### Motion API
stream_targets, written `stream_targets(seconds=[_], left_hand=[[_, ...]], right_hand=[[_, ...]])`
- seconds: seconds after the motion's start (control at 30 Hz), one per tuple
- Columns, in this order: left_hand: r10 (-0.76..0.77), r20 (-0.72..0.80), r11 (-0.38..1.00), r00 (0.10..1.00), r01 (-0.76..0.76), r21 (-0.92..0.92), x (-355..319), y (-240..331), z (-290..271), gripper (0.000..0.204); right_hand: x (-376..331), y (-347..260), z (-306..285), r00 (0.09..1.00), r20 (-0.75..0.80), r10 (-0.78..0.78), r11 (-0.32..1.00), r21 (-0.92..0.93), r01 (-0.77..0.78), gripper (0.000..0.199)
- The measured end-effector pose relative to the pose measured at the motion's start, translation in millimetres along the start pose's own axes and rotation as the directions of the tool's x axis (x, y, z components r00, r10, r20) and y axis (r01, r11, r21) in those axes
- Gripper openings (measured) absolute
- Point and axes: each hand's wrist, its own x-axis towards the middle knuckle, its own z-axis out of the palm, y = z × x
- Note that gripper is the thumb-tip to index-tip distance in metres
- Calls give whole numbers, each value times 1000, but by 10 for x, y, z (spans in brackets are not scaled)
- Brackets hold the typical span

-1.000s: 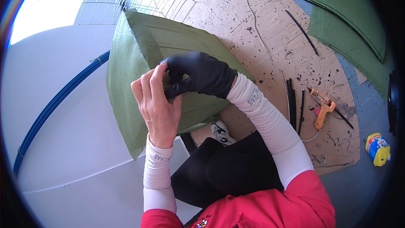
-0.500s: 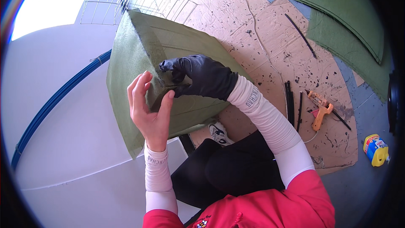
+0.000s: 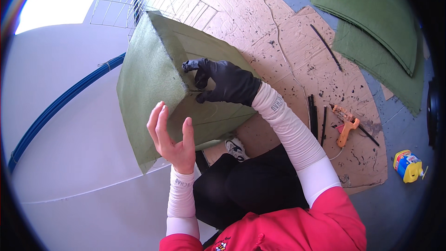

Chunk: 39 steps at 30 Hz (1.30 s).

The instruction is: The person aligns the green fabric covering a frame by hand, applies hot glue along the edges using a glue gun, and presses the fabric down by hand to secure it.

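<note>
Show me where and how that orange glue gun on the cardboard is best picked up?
Probably by its handle, with the right hand coming from the picture's lower edge: the glue gun lies on its side on the cardboard, handle angled toward that edge, nozzle pointing away to the upper left.

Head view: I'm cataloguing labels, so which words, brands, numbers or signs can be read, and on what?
I won't copy wording, only locate it.
White fabric arm sleeves: grey lettering, partly readable.
Red cloth shirt: lettering too small to read.
Yellow-and-blue plastic container: label too small.
</note>
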Motion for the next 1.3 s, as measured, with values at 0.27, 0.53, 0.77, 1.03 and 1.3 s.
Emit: stream_targets(seconds=[0.27, 0.53, 0.77, 1.03, 1.3], left_hand=[[-45, -31, 999, 998, 45, 1, 306, 174, 227, 57], [-90, 27, 996, 996, 90, -20, 368, 98, 371, 65], [-60, 34, 997, 998, 61, -35, 354, 154, 458, 68], [-30, 34, 999, 999, 31, -28, 355, 209, 499, 72], [-92, 72, 993, 993, 97, -72, 374, 165, 456, 74]], right_hand=[[-2, -14, -138, 991, 50, 123, 989, 72, -126, 72], [36, 39, -4, 995, 9, 95, 994, -54, -95, 65], [-87, -44, -179, 983, 77, 169, 972, -181, -153, 81], [-671, 164, -429, 972, -83, 221, 949, -211, -233, 101], [-211, 54, 42, 988, -148, -34, 869, -493, -44, 91]])
